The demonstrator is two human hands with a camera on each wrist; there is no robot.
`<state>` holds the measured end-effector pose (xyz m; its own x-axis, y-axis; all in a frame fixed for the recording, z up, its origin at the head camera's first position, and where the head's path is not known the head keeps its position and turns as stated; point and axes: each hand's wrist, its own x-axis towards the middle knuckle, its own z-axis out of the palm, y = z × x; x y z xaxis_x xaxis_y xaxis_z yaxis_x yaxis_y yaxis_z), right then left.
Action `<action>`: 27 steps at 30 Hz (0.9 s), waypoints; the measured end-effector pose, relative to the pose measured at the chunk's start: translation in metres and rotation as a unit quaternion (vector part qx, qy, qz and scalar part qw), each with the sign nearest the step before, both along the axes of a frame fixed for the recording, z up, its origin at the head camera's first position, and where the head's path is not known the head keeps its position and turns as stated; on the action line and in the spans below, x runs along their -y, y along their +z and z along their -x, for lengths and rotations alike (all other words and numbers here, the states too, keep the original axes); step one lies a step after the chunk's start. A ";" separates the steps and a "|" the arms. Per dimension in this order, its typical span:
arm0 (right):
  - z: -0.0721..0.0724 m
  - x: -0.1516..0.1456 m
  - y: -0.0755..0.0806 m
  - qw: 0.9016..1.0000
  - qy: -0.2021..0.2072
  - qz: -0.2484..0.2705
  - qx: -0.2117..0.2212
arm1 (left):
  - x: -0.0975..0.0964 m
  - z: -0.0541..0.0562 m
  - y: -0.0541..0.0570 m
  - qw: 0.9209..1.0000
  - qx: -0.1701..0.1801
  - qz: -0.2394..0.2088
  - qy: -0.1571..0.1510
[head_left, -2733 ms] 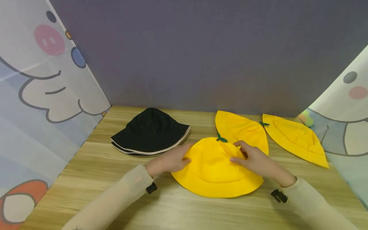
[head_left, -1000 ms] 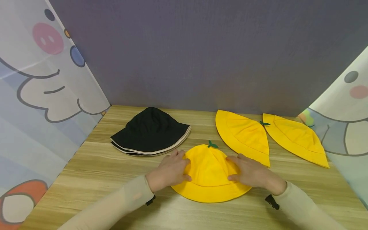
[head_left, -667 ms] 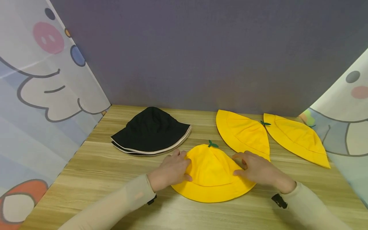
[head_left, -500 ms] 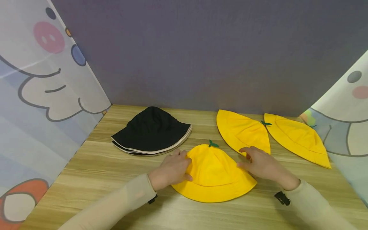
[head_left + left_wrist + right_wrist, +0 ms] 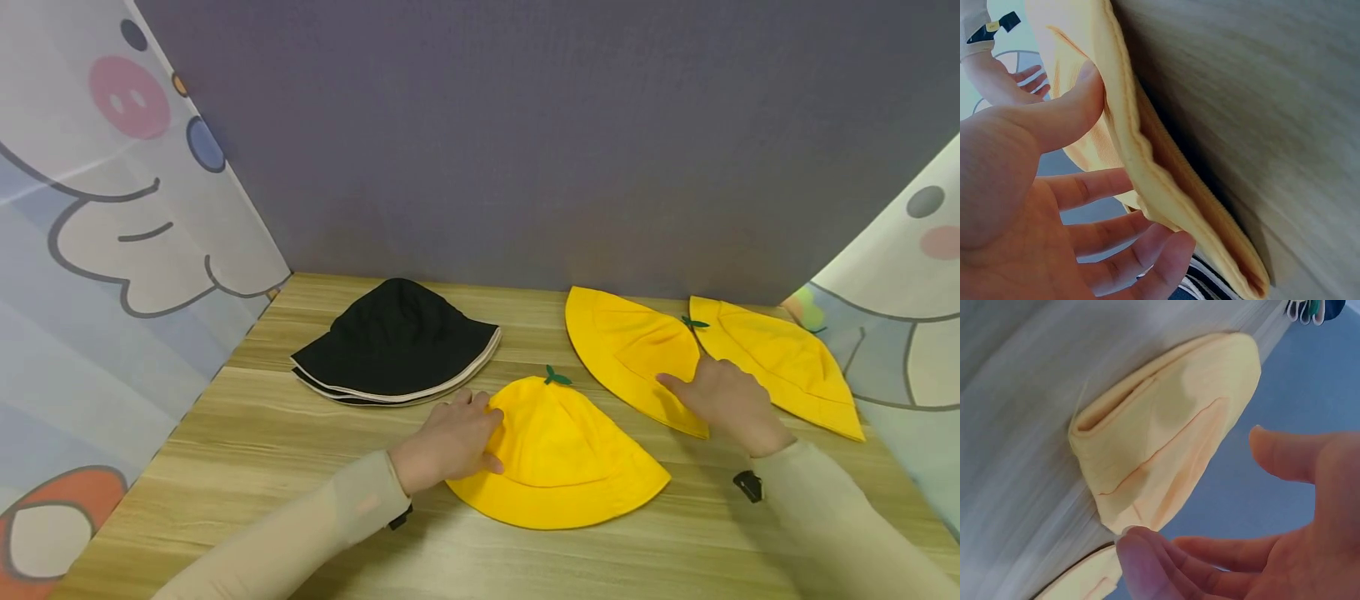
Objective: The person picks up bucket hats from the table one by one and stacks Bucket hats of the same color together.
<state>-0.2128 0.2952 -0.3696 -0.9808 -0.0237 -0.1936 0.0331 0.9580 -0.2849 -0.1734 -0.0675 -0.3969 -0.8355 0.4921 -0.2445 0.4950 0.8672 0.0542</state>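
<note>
A folded yellow bucket hat (image 5: 555,450) with a green leaf at its tip lies at the front middle of the table. My left hand (image 5: 450,442) rests at its left side. In the left wrist view the thumb (image 5: 1075,106) touches the yellow cloth and the loosely spread fingers meet its edge. To the right, my right hand (image 5: 731,404) hovers by a second folded yellow hat (image 5: 633,346), thumb apart from the fingers and nothing held. That hat shows fully in the right wrist view, its brim (image 5: 1166,400) doubled over. Beside it lies a third folded yellow hat (image 5: 780,354).
Black bucket hats (image 5: 397,342) with pale brim edging lie stacked at the back left of the wooden table (image 5: 247,467). A grey panel (image 5: 525,142) stands behind, and cartoon-printed cloth (image 5: 112,250) hangs at both sides.
My right hand has left the front yellow hat and moved right and back to the second yellow hat. Earlier the front hat shifted slightly left and nearer. The left hand has stayed at its left side.
</note>
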 end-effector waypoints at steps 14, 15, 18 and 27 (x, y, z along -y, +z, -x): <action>0.018 -0.008 -0.011 0.997 -0.007 0.000 0.078 | -0.001 0.004 0.001 1.000 0.022 -0.003 0.003; 0.018 -0.008 -0.012 0.997 -0.007 -0.002 0.081 | -0.001 0.004 0.001 1.000 0.022 -0.004 0.003; 0.019 -0.009 -0.014 0.996 -0.009 -0.011 0.088 | -0.001 0.004 0.002 1.000 0.023 -0.005 0.005; 0.028 -0.016 -0.013 0.994 -0.014 -0.002 0.107 | 0.000 0.004 0.001 1.000 0.025 -0.010 0.006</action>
